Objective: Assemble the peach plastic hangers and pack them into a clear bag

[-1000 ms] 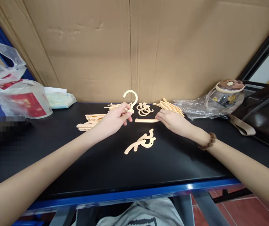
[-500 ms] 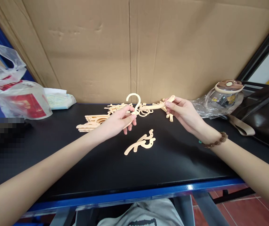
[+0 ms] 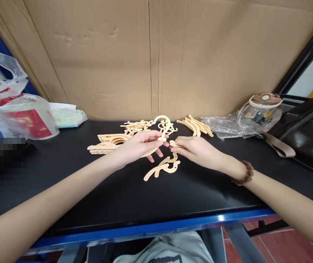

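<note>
My left hand (image 3: 141, 146) pinches a cream plastic hanger part at its joint, with the curved hook (image 3: 169, 124) standing up above the fingers. One arm of that part runs under the left palm, mostly hidden. Just to the right, my right hand (image 3: 202, 150) is closed on a loose hanger arm (image 3: 174, 144), whose rounded end shows at the fingertips, a small gap from the hook's joint. Below both hands, a few curved hanger pieces (image 3: 159, 170) lie on the black table (image 3: 118, 197).
Left of my hands is a stack of hangers (image 3: 98, 148). Behind are piles of small parts (image 3: 137, 126), hooks (image 3: 174, 129) and hanger arms (image 3: 196, 125). A bagged tub (image 3: 30, 117) and tissue pack (image 3: 70, 116) stand left; a clear bottle (image 3: 262, 113) and dark bag (image 3: 309, 135) right.
My right hand has come left and down with the hanger arm, turning palm down. My left hand has shifted slightly right and lower with the hook part.
</note>
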Motion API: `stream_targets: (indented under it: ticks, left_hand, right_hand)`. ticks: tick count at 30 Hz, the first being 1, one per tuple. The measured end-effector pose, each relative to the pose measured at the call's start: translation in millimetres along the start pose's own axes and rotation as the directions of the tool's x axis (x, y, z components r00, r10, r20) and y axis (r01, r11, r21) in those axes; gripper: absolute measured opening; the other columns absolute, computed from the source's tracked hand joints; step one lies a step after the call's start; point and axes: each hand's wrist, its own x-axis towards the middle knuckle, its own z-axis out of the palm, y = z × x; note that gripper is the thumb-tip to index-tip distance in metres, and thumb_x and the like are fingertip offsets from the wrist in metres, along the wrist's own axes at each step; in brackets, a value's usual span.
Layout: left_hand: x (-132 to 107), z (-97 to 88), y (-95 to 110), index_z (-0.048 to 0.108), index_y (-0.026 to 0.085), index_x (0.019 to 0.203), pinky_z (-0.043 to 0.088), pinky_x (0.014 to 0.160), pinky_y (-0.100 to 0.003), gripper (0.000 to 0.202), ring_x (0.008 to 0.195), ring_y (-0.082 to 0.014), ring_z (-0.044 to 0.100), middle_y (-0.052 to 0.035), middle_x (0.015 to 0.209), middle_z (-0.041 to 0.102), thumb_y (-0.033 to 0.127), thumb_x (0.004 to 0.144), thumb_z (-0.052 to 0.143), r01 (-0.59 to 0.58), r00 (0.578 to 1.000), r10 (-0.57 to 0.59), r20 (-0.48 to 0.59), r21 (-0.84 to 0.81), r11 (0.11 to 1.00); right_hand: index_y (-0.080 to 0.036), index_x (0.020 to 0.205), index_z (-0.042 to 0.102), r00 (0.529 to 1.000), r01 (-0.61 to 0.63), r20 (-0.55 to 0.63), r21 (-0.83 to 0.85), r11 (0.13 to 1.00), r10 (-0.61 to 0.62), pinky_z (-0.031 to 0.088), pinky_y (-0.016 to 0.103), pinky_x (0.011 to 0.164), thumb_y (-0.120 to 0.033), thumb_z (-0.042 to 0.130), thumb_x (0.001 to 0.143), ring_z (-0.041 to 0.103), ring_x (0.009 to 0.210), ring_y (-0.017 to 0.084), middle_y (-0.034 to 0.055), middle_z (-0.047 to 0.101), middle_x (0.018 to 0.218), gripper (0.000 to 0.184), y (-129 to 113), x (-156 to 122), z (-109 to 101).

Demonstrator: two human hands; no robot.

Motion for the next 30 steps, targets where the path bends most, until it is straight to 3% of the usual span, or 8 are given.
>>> stream_targets:
  ticks: [3, 8, 11, 15, 24, 30]
  left_hand:
    - [0, -1.1, 0, 0.063, 0.018, 0.097, 0.051, 0.054, -0.021, 0.028, 0.073, -0.0119, 0.058, -0.0049, 0.099, 0.061, 0.042, 0.088, 0.052, 0.011, 1.000, -0.010, -0.020, 0.055, 0.998]
    - [0, -2.3, -1, 0.064, 0.017, 0.106, 0.037, 0.039, -0.015, 0.038, 0.057, -0.0080, 0.048, -0.0033, 0.081, 0.057, 0.047, 0.092, 0.046, 0.026, 0.995, -0.017, -0.103, 0.095, 0.995]
    - [-1, -2.9, -1, 0.066, 0.017, 0.106, 0.042, 0.046, -0.017, 0.038, 0.057, -0.0089, 0.047, 0.0004, 0.067, 0.052, 0.048, 0.091, 0.048, 0.015, 0.999, -0.012, -0.030, 0.090, 0.996]
    - [-3, -2.7, 4, 0.068, 0.018, 0.098, 0.049, 0.056, -0.021, 0.035, 0.064, -0.0106, 0.052, -0.0002, 0.069, 0.055, 0.046, 0.091, 0.049, 0.001, 0.997, -0.007, 0.083, 0.071, 0.997]
    - [-2, -6.5, -2, 0.069, 0.024, 0.104, 0.053, 0.071, -0.026, 0.029, 0.080, -0.0140, 0.062, -0.0021, 0.089, 0.067, 0.042, 0.083, 0.062, 0.081, 0.993, -0.082, 0.082, 0.013, 0.997]
    - [0, -5.6, -6, 0.072, 0.021, 0.094, 0.049, 0.070, -0.023, 0.019, 0.074, -0.0113, 0.062, -0.0005, 0.082, 0.069, 0.035, 0.082, 0.066, 0.073, 0.996, -0.072, 0.045, -0.031, 0.997]
  right_hand:
    - [-0.020, 0.075, 0.047, 0.998, -0.001, 0.068, 0.018, 1.000, 0.000, 0.032, 0.026, 0.059, -0.039, 0.035, 0.099, 0.047, 0.063, 0.013, -0.0002, 0.052, 0.072, 0.033, -2, -1, 1]
    - [-0.019, 0.084, 0.054, 0.996, 0.037, 0.077, 0.050, 0.998, -0.040, 0.037, 0.027, 0.065, -0.037, 0.033, 0.100, 0.053, 0.071, 0.015, 0.0029, 0.057, 0.080, 0.032, -6, 0, 0]
    - [-0.018, 0.087, 0.057, 0.996, 0.030, 0.085, 0.081, 0.996, -0.037, 0.036, 0.026, 0.063, -0.038, 0.035, 0.100, 0.052, 0.067, 0.014, 0.0022, 0.058, 0.077, 0.033, -5, 0, -1]
    - [-0.018, 0.096, 0.062, 0.994, 0.067, 0.075, 0.126, 0.990, -0.077, 0.035, 0.025, 0.060, -0.039, 0.037, 0.099, 0.049, 0.062, 0.013, 0.0013, 0.059, 0.075, 0.032, -2, 0, -1]
    - [-0.019, 0.099, 0.068, 0.986, 0.140, 0.067, 0.153, 0.978, -0.151, 0.038, 0.024, 0.064, -0.038, 0.043, 0.097, 0.058, 0.069, 0.013, 0.0031, 0.067, 0.085, 0.030, -3, -1, -6]
    - [-0.019, 0.091, 0.068, 0.989, 0.099, 0.083, 0.223, 0.970, -0.120, 0.038, 0.024, 0.063, -0.039, 0.046, 0.096, 0.058, 0.068, 0.013, 0.0010, 0.067, 0.077, 0.030, -2, -2, -9]
